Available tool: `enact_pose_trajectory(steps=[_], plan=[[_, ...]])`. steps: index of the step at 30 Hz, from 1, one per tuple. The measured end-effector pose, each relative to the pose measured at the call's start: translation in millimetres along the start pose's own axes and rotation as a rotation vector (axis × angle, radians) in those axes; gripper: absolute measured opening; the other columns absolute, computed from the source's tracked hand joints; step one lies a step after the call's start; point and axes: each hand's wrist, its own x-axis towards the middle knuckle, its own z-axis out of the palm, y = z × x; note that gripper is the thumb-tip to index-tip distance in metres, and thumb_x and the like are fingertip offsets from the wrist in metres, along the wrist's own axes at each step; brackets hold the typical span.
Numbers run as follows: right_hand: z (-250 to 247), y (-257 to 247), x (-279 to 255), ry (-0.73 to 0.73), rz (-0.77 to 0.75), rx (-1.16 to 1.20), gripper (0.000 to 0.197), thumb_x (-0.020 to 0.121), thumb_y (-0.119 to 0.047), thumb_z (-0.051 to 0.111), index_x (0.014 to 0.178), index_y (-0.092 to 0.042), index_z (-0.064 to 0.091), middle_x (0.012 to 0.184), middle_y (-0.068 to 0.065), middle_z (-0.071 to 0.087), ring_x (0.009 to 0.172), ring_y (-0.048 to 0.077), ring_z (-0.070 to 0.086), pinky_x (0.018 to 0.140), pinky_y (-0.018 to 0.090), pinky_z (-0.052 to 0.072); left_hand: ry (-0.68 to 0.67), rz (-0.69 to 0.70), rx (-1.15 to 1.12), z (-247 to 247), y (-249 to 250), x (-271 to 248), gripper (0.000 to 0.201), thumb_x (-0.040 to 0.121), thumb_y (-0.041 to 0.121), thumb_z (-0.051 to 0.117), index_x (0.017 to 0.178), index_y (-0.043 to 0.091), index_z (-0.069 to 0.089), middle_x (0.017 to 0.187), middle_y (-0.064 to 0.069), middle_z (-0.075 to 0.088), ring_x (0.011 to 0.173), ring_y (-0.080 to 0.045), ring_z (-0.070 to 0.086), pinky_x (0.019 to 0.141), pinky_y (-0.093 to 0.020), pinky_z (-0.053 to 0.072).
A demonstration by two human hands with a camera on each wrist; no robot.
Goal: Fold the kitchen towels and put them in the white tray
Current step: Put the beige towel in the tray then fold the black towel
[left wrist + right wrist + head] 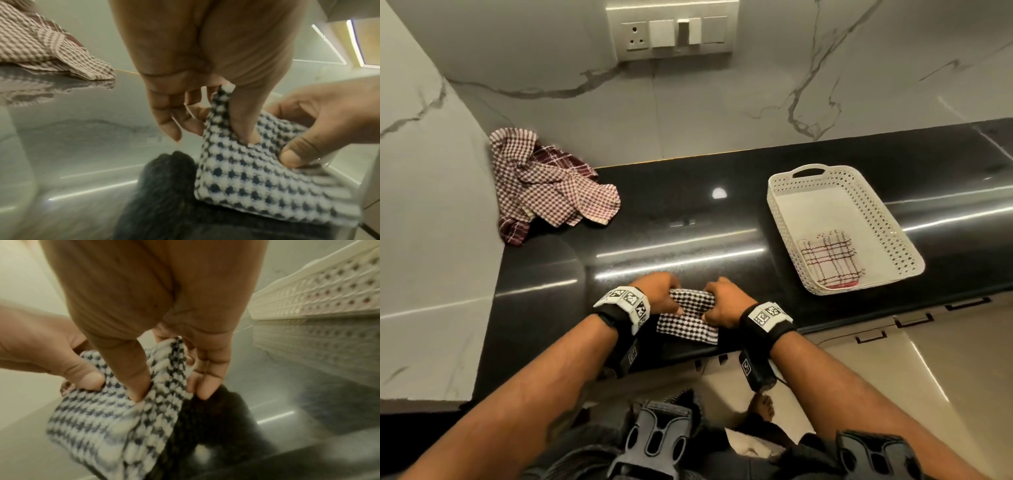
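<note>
A small black-and-white checked towel (688, 322) lies folded at the counter's front edge, its far edge raised between both hands. My left hand (659, 294) pinches the towel (246, 175) at its left side with thumb and fingers. My right hand (724, 301) pinches the right side of the same towel (123, 410), thumb on top. The white perforated tray (887, 226) stands to the right with one folded plaid towel (830, 262) in its near end. A heap of unfolded red-and-white checked towels (548, 192) lies at the back left.
The black glossy counter (671, 240) runs from the left wall corner to the right. A marble wall with a switch panel (671, 31) stands behind. The tray's side wall (318, 293) is close to my right hand. The floor shows below the counter edge.
</note>
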Motion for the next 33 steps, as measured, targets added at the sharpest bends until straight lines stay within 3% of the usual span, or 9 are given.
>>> enact_pose_trajectory(steps=[2, 4, 7, 10, 13, 18, 21, 28, 33], plan=[[-13.7, 15.9, -20.2, 0.058, -0.007, 0.066, 0.029, 0.076, -0.026, 0.075, 0.1, -0.018, 0.061, 0.103, 0.005, 0.052, 0.098, 0.026, 0.059, 0.081, 0.031, 0.047, -0.006, 0.129, -0.106, -10.6, 18.2, 0.2, 0.023, 0.077, 0.034, 0.081, 0.078, 0.029, 0.059, 0.077, 0.009, 0.063, 0.076, -0.011, 0.061, 0.067, -0.024, 0.045], [-32.4, 35.7, -44.8, 0.131, 0.001, 0.203, 0.026, 0.075, -0.028, 0.079, 0.093, -0.018, 0.062, 0.096, 0.001, 0.062, 0.089, 0.018, 0.062, 0.076, 0.031, 0.049, 0.017, 0.222, -0.171, -24.2, 43.5, 4.4, 0.02, 0.081, 0.035, 0.079, 0.08, 0.028, 0.06, 0.078, 0.009, 0.063, 0.074, -0.008, 0.06, 0.068, -0.027, 0.048], [-66.7, 77.5, -84.6, 0.297, 0.035, 0.418, 0.027, 0.076, -0.033, 0.081, 0.095, -0.019, 0.067, 0.087, -0.004, 0.07, 0.08, 0.011, 0.066, 0.073, 0.031, 0.052, 0.053, 0.303, -0.257, -43.2, 99.4, 25.8, 0.025, 0.085, 0.043, 0.072, 0.099, 0.024, 0.064, 0.097, 0.004, 0.07, 0.09, -0.012, 0.067, 0.082, -0.041, 0.056], [-100.3, 116.1, -116.5, 0.51, 0.112, 0.576, 0.022, 0.085, -0.032, 0.075, 0.102, -0.02, 0.068, 0.094, -0.003, 0.072, 0.086, 0.013, 0.068, 0.076, 0.032, 0.055, 0.08, 0.386, -0.255, -57.7, 172.5, 51.8, 0.022, 0.095, 0.033, 0.062, 0.113, 0.02, 0.062, 0.114, 0.001, 0.068, 0.103, -0.015, 0.064, 0.091, -0.038, 0.054], [-137.3, 163.9, -140.9, 0.679, 0.218, 0.704, 0.012, 0.091, -0.022, 0.067, 0.102, -0.017, 0.07, 0.095, -0.002, 0.073, 0.085, 0.014, 0.07, 0.071, 0.022, 0.056, 0.123, 0.437, -0.174, -67.2, 256.0, 89.3, 0.029, 0.098, 0.027, 0.057, 0.124, 0.014, 0.061, 0.123, -0.005, 0.065, 0.111, -0.021, 0.06, 0.099, -0.039, 0.048], [-179.0, 232.7, -146.4, 0.833, 0.388, 0.765, 0.013, 0.088, -0.012, 0.065, 0.098, -0.012, 0.073, 0.088, 0.003, 0.073, 0.071, 0.015, 0.072, 0.067, 0.033, 0.061, 0.128, 0.424, -0.066, -70.1, 362.1, 159.1, 0.029, 0.095, 0.033, 0.063, 0.119, 0.018, 0.068, 0.11, 0.0, 0.069, 0.096, -0.014, 0.061, 0.086, -0.029, 0.045], [-189.6, 254.0, -133.5, 0.841, 0.492, 0.697, 0.009, 0.085, -0.014, 0.064, 0.092, -0.02, 0.065, 0.087, 0.003, 0.07, 0.07, 0.019, 0.07, 0.07, 0.04, 0.061, 0.125, 0.374, 0.037, -65.2, 392.5, 197.0, 0.03, 0.092, 0.037, 0.065, 0.115, 0.019, 0.071, 0.108, 0.0, 0.071, 0.099, -0.018, 0.064, 0.093, -0.036, 0.051], [-199.1, 276.3, -114.4, 0.62, 0.596, 0.425, 0.006, 0.083, -0.018, 0.06, 0.088, -0.016, 0.058, 0.084, -0.002, 0.06, 0.074, 0.017, 0.059, 0.052, 0.026, 0.04, 0.035, 0.248, 0.192, -35.6, 413.6, 243.7, 0.03, 0.095, 0.024, 0.062, 0.121, 0.01, 0.069, 0.119, -0.007, 0.068, 0.111, -0.024, 0.061, 0.092, -0.032, 0.044], [-200.5, 277.0, -107.0, 0.487, 0.61, 0.205, 0.014, 0.088, -0.016, 0.055, 0.098, -0.009, 0.062, 0.093, 0.008, 0.063, 0.086, 0.029, 0.065, 0.063, 0.032, 0.048, -0.01, 0.213, 0.214, -19.4, 411.8, 254.7, 0.03, 0.095, 0.022, 0.062, 0.119, 0.005, 0.069, 0.119, -0.012, 0.068, 0.112, -0.027, 0.06, 0.09, -0.032, 0.044]])
